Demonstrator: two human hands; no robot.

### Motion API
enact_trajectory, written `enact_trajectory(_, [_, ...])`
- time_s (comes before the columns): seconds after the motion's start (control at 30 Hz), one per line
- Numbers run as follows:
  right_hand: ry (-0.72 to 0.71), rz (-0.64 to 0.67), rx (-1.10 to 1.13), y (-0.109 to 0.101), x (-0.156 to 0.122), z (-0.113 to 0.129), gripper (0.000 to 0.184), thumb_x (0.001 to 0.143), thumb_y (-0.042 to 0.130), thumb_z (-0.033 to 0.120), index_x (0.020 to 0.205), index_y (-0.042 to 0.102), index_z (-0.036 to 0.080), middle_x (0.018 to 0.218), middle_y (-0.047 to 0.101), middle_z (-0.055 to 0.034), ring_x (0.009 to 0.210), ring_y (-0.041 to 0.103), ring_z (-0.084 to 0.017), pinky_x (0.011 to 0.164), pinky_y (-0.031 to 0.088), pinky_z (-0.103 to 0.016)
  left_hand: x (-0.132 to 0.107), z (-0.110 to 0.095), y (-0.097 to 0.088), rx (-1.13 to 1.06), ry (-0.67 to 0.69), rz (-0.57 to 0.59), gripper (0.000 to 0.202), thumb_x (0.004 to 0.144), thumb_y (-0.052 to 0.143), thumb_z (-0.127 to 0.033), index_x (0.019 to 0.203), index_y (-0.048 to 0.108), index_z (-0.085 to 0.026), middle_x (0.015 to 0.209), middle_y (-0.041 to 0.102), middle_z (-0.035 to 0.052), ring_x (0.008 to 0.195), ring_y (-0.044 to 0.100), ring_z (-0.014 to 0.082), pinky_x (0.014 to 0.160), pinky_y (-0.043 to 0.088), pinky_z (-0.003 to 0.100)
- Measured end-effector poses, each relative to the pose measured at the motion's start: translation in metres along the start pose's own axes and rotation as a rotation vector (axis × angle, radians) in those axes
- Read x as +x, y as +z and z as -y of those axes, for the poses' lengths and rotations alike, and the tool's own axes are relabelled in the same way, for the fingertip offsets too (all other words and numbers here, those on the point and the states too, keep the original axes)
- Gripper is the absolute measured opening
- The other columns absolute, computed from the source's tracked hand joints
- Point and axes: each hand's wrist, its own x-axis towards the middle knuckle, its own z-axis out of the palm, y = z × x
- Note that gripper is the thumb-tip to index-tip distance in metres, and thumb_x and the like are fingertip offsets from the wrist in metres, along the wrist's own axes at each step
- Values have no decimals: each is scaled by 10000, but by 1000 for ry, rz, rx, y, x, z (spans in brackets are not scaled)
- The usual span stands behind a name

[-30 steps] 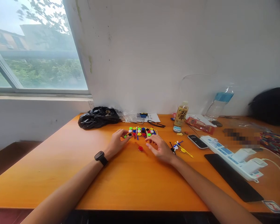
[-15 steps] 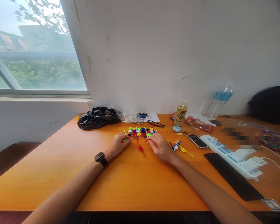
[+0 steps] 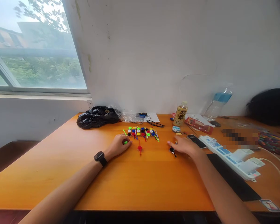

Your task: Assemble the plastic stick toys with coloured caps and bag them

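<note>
My left hand [image 3: 119,145] rests on the table with its fingers curled round a small green disc piece [image 3: 125,142], which they partly cover. My right hand [image 3: 184,145] is over a little pile of plastic pieces, thumb apart from the fingers. A black arrow-like stick with a disc [image 3: 171,150] shows below that thumb; the hand hides most of the pile. Between my hands lies a red stick with a disc [image 3: 140,148]. Beyond it, coloured discs [image 3: 138,131] lie in rows, with coloured sticks across them, including a yellow-green one [image 3: 156,135] at the right end.
Behind the discs are a black plastic bag [image 3: 96,117], clear wrapping [image 3: 129,117] and glasses [image 3: 156,123]. To the right stand a drink bottle [image 3: 180,115] and a small round tin [image 3: 176,129]. A phone-like device [image 3: 196,141], power strip [image 3: 227,157] and black pad [image 3: 235,180] lie beside my right arm.
My right hand has moved right, from the rows of discs to the small pile. The yellow-green stick at the right end is now uncovered. My left hand has hardly moved.
</note>
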Motion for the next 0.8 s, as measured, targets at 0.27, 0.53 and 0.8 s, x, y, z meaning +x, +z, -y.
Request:
enact_trajectory(0.27, [-220, 25, -11, 13, -2, 24, 269, 1018, 493, 300, 1195, 644, 165, 1268, 650, -180, 1060, 696, -281, 829, 484, -349, 0, -1, -1, -6, 6, 19, 265, 950, 584, -322, 752, 697, -188, 778, 660, 50, 703, 570, 167, 663, 435, 287])
enact_trajectory(0.53, [-171, -165, -123, 7, -8, 30, 499, 1061, 448, 417, 1500, 508, 188, 1401, 585, -210, 1201, 638, -371, 895, 491, -412, 0, -2, -1, -25, 12, 25, 244, 943, 601, -322, 785, 729, -188, 806, 676, 57, 718, 590, 172, 677, 452, 288])
enact_trajectory(0.8, [-760, -326, 265, 8, -34, 80, 411, 1073, 488, 390, 1440, 591, 238, 1377, 634, -123, 1308, 550, -282, 1133, 440, -437, 0, -6, -2, -40, -28, 39, 225, 909, 648, -371, 820, 746, -189, 831, 689, 57, 698, 575, 164, 639, 436, 279])
